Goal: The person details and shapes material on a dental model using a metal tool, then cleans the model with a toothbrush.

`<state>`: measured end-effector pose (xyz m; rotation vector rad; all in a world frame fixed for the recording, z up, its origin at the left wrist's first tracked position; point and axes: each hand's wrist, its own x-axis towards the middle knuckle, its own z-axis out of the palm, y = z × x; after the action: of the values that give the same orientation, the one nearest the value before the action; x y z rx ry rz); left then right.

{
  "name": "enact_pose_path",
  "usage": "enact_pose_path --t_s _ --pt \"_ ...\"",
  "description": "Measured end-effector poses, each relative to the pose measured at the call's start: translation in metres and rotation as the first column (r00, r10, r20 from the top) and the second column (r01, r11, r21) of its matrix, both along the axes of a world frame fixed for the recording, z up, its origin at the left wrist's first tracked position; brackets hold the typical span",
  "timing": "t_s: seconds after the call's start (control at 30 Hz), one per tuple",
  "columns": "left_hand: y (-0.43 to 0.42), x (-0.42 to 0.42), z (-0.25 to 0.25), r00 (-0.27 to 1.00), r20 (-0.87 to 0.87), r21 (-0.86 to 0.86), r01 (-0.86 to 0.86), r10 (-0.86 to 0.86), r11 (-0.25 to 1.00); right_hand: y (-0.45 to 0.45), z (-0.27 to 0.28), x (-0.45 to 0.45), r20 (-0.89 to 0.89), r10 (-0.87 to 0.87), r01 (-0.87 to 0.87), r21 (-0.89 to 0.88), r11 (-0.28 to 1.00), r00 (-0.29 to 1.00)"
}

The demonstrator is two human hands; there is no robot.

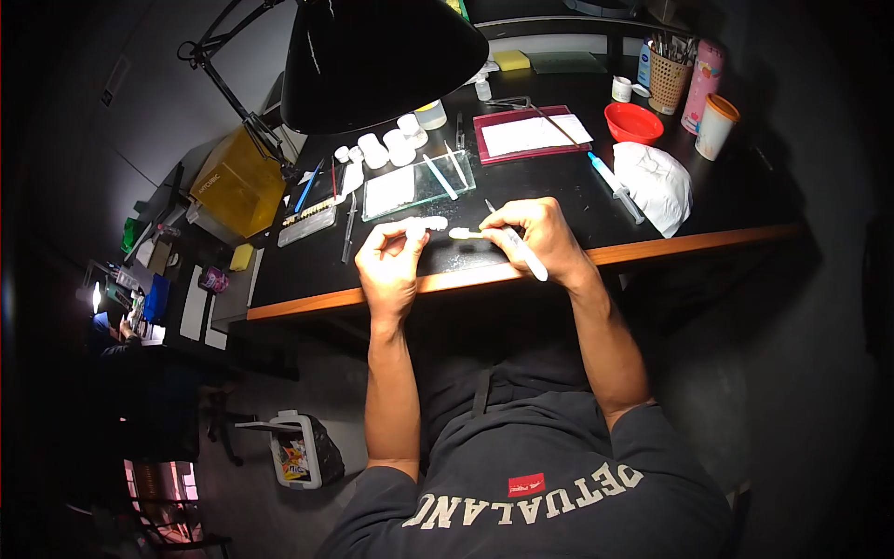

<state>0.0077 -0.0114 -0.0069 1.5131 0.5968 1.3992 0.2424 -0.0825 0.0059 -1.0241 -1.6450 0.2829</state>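
Near the frame's centre, over the bench (312, 303), the left hand (389, 270) is pinching a small white piece (428, 224) while the right hand (540, 233) is holding a white-tipped tool (461, 234) just beside it and a pale-handled tool (534, 264), apparently calling for steady alignment.

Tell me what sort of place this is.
Probably a small workshop for fine handwork: a large lamp hangs over a black desk that bears a glass slab, a syringe and a woven cup of brushes.
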Motion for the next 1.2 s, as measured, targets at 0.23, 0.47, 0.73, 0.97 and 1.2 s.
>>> enact_pose_path --t_s 0.23,0.47,0.73,0.97,1.2 --pt "-0.0033 0.0024 0.0028 0.999 -0.044 -0.044 -0.002 0.0 0.999 -0.0016 0.0021 -0.0003 -0.026 0.011 -0.01 0.042 0.999 1.0" --pt "-0.0047 -0.0027 -0.0008 0.986 -0.139 -0.001 0.09 -0.09 0.996 -0.0021 0.0019 -0.0006 -0.035 0.02 -0.019 0.027 0.999 0.999" --pt "-0.0084 -0.0033 0.0049 0.989 -0.101 -0.014 0.106 -0.107 0.994 -0.0003 -0.001 0.0 -0.022 -0.173 0.173 0.026 0.985 0.985" --pt "-0.0043 -0.003 0.0 0.991 -0.114 0.007 0.074 -0.073 0.997 -0.0016 -0.0024 0.0009 0.001 -0.159 0.159 -0.065 0.985 0.987" --pt "-0.0055 -0.0023 0.0011 0.991 -0.112 0.013 0.08 -0.078 0.997 -0.0008 -0.0026 0.002 0.05 -0.153 0.155 -0.041 0.987 0.987"
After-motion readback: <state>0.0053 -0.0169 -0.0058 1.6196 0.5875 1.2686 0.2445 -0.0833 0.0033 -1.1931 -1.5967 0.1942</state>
